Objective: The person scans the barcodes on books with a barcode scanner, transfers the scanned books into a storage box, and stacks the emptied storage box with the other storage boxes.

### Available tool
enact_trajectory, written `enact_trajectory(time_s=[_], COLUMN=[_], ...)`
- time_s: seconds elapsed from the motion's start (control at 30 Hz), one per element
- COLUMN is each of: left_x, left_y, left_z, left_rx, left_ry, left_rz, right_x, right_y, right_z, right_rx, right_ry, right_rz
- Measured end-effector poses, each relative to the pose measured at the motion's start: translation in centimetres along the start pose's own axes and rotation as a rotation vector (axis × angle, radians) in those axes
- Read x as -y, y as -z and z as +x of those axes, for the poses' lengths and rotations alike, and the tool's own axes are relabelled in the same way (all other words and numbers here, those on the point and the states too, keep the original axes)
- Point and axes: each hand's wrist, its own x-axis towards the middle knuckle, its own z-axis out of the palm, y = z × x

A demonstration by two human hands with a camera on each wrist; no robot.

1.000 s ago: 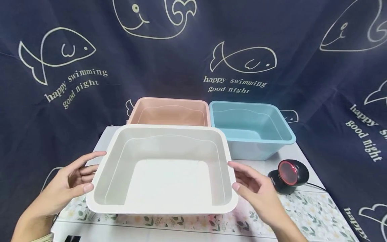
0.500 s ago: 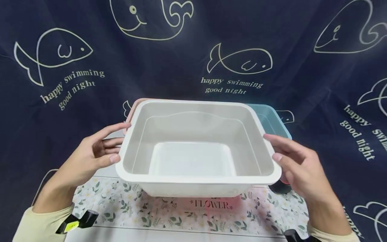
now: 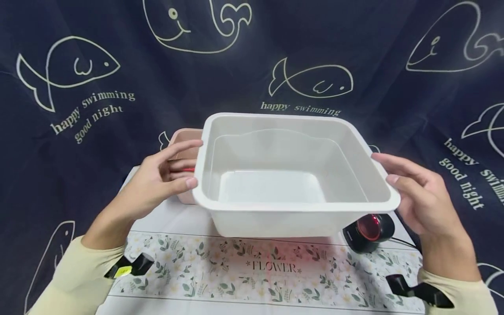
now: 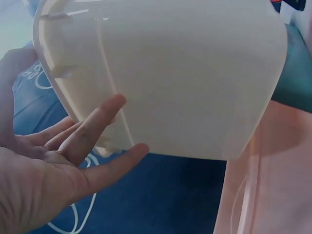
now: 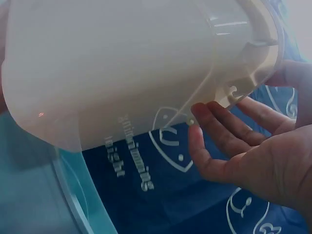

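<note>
A white plastic storage bin [image 3: 275, 222] hangs above the table in the head view, its open top tilted toward me and nothing inside. At its left end, my left hand [image 3: 155, 181] grips the rim between thumb and fingers. My right hand [image 3: 427, 201] holds the opposite end of the rim the same way. In the left wrist view, fingers [image 4: 100, 119] spread under the rim against the bin's outer wall. The right wrist view has fingers [image 5: 219, 126] curled below the rim at the other end.
A pink bin [image 3: 185, 153] stands behind on the left, partly covered. The blue bin [image 5: 29, 170] is hidden in the head view. A black scanner-like device [image 3: 368, 232] with a red-lit face sits at the right. A flower-print strip [image 3: 197, 267] crosses the white table.
Both hands have lifted the white bin and carried it right and toward the back. It now covers the blue bin and uncovers part of the pink one.
</note>
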Motion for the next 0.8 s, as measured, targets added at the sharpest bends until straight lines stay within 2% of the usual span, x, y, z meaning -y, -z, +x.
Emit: enact_trajectory(time_s=[0.07,0.2,0.3,0.5,0.67,0.8], left_x=[0.2,1.0,1.9,2.7,3.2,3.6], left_y=[-0.6,-1.3,-1.8,-3.1,-4.4,-5.2], left_z=[1.1,3.2,4.6,7.4,9.6,11.3], left_rx=[-0.010,0.000,0.009,0.025,0.047,0.042], left_ry=[0.027,0.101,0.141,0.152,0.142,0.146], left_rz=[0.023,-0.002,-0.051,-0.060,-0.113,-0.118], right_x=[-0.1,-0.8,-1.3,-1.7,-1.6,-1.7], right_y=[1.0,2.9,3.9,6.0,7.8,9.1], right_z=[0.7,2.1,2.9,3.5,4.0,4.7], right_rx=[0.005,0.008,-0.028,-0.101,-0.131,-0.160], right_ry=[0.001,0.020,0.026,0.008,0.015,0.018], right_rz=[0.034,0.135,0.127,0.121,0.154,0.163])
